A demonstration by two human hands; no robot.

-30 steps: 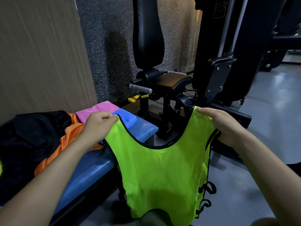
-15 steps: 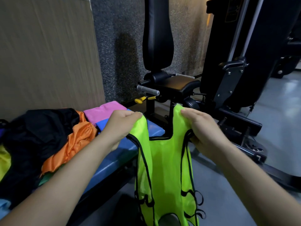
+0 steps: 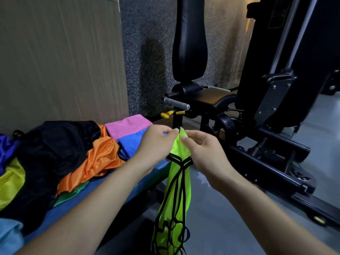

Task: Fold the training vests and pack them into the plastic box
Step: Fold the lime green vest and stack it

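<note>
Together, left hand and right hand pinch the glossy, black-trimmed lime vest, hanging narrow beside the padded blue bench.

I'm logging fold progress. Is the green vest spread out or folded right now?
Folded in half lengthwise: both shoulder straps meet at the top of the green vest, pinched between the left hand and right hand; it hangs narrow.
</note>
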